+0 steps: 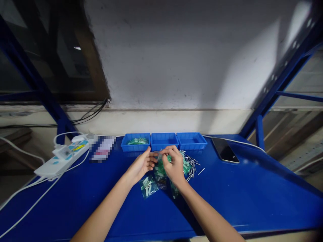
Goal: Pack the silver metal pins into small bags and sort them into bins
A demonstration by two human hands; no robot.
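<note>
My left hand [143, 165] is over the middle of the blue table, its fingers curled toward a clear plastic bag [159, 158] between the hands. My right hand [173, 164] pinches the top of that bag. Behind and below the hands lie several green-tinted bags [186, 166], partly hidden by my right hand. A small bag with white pieces [148, 186] rests on the table just below my left hand. Thin metal pins [192, 164] are scattered in a pile to the right of my right hand.
Three blue trays stand in a row behind the hands; the left tray [136, 148] holds green bags. A phone [225, 150] lies at the right. At the left are a white power strip [63, 161] and cables.
</note>
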